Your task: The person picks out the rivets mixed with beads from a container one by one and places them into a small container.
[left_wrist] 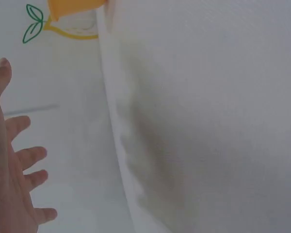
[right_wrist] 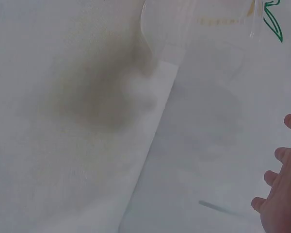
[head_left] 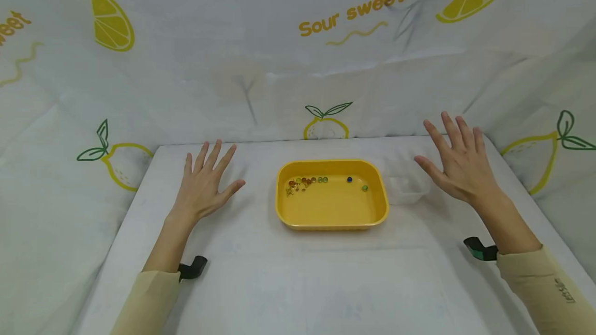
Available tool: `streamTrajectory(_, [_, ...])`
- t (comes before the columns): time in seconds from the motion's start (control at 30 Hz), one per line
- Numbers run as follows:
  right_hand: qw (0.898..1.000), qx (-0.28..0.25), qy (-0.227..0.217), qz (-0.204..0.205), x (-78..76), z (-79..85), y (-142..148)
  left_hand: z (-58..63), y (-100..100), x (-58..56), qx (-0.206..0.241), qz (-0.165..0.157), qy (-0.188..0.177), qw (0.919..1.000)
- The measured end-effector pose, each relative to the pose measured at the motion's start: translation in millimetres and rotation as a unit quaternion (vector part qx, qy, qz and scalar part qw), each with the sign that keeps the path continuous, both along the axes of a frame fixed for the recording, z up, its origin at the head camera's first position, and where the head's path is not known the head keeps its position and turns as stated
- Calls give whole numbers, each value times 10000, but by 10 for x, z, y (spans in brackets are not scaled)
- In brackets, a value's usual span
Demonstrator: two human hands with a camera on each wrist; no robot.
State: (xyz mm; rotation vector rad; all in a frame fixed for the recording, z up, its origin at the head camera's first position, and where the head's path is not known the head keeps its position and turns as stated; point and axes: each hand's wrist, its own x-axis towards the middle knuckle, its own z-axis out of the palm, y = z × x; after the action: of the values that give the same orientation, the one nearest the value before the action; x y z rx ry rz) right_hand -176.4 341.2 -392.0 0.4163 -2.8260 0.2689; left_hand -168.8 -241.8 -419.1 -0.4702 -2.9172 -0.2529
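Note:
A yellow tray (head_left: 331, 213) lies on the white table, holding several small amber and green beads (head_left: 313, 180) and star-shaped bits in its far left corner. Toward its right side sit a dark blue bead (head_left: 349, 180) and a pale green bead (head_left: 365, 188). Beside the tray on the right is a clear plastic box (head_left: 406, 190). My left hand (head_left: 201, 186) hovers left of the tray, fingers spread, holding nothing. Above and right of the clear box, my right hand (head_left: 461, 167) is raised with fingers spread and holds nothing.
A white cloth (head_left: 209, 81) printed with lemons hangs behind and at both sides of the table (head_left: 298, 283). Each wrist carries a black camera mount, the left mount (head_left: 193, 268) and the right mount (head_left: 480, 249).

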Motion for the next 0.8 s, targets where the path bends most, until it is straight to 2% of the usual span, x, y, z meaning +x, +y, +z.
streamTrajectory(0.27, [9980, -603, 203, 50, 3, -7, -64, 21, 28, 26, 886, -225, -244, 9955])
streamTrajectory(0.4, [9930, -1135, 259, 207, -9, -14, -107, 28, 38, 53, 1409, -280, -632, 9876])
streamTrajectory(0.5, [9877, -1513, 232, 333, -18, -3, -142, 42, 58, 76, 1868, -236, -1041, 9766])
streamTrajectory(0.63, [9782, -2024, 75, 467, -20, 35, -195, 64, 116, 81, 2578, -353, -1425, 9550])
streamTrajectory(0.7, [9753, -2152, -8, 502, -18, 57, -228, 74, 153, 84, 2860, -411, -1589, 9441])
streamTrajectory(0.8, [9742, -2185, -70, 558, -19, 84, -283, 77, 205, 100, 3076, -408, -1815, 9332])
